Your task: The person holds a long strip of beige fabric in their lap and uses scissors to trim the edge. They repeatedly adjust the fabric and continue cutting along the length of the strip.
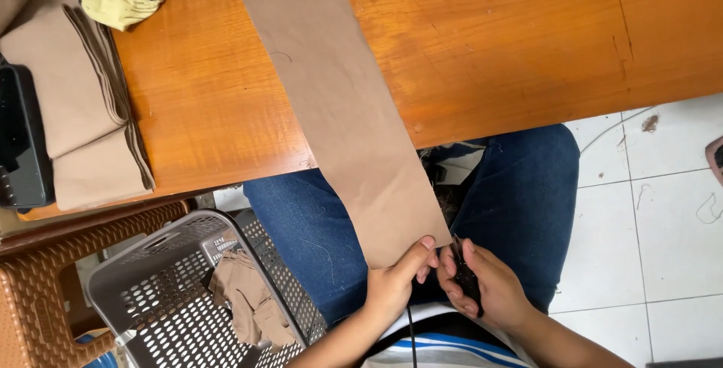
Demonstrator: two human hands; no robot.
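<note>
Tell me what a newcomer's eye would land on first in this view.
First, the long tan fabric strip running from the orange wooden table down over the person's blue-jeaned lap, its lower edge pinched by the left hand. Beside it, the right hand holds small dark scissors at the strip's corner. At lower left, a grey perforated basket holds crumpled tan scraps, and folded tan cloth lies stacked on the table's left end.

1. Bright, even light; no dim corners.
2. Soft glare on the surface (pixel 489 44), well beyond the fingers (pixel 426 251).
3. Faint shadows just below the fingers, darker in the lap between the knees.
4. Focus sharp around the fingers; the basket (pixel 151 262) holes stay crisp.
5. Slight wide-angle bending toward the edges.
</note>
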